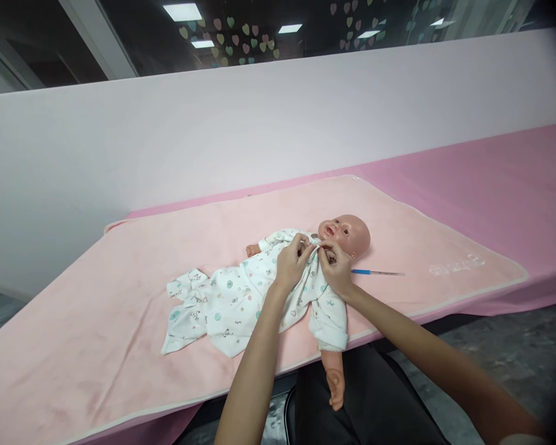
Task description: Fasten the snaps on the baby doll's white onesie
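Both hands, left hand [291, 259] and right hand [334, 267], pinch fingers together on romper collar [315, 248] at doll [345, 233] neck, 3 o'clock end of romper; best kept taut, edges aligned.

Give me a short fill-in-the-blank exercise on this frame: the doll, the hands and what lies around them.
1. Both hands, left hand and right hand, pinch the romper at the doll's ____.
2. The doll lies on a ____ blanket.
3. Beside the doll's head lies a thin tool with a ____ handle.
4. The doll's bare hand hangs over the table's ____ edge.

Missing words: neck; pink; blue; near
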